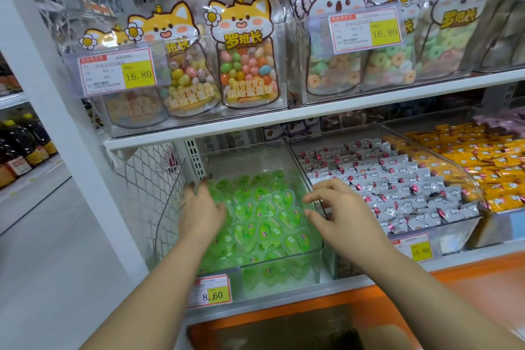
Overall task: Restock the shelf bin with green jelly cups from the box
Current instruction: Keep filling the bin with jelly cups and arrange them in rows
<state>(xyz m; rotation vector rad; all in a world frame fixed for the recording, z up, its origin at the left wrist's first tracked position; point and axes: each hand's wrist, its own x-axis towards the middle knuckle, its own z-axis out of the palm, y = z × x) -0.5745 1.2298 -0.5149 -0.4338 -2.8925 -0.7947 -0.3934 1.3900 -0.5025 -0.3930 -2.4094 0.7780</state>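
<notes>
Levelling seems our aim: we hold our left hand (201, 207) and right hand (341, 207) open and empty by the side walls of the clear plastic shelf bin (250, 156), flanking the green heart-shaped jelly cups (264, 213) heaped inside.

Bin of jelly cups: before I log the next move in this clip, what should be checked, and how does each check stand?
1. Left hand free: ok, fingers straight, over the cups, holding nothing.
2. Right hand free: ok, fingers loosely spread at the right wall of the bin, holding nothing.
3. Room in the bin: ok, the cups lie below its side walls.
4. No stray cups: ok, none among the white sweets next door.
5. Box within reach: cannot tell, only a blurred brown shape shows at the lower edge.
</notes>
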